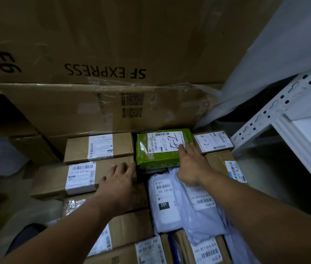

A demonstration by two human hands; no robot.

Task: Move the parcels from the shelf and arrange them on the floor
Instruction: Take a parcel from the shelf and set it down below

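Looks mostly done: parcels (pixel 163 202) are already packed in tight rows on the floor (pixel 42 210), what's left on the shelf (pixel 276 115) at 3 o'clock can't be seen. The green parcel (pixel 156 157), shiny wrap, scribbled white label, is tucked in at 12 o'clock and pressed by the right hand (pixel 190 164), fingers (pixel 183 148) straight, nothing gripped; the left hand (pixel 120 180) is laid flat on a brown box (pixel 51 178) at 9 o'clock

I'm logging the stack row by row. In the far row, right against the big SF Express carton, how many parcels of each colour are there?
Brown cardboard boxes: 2
Green parcel: 1
Total: 3
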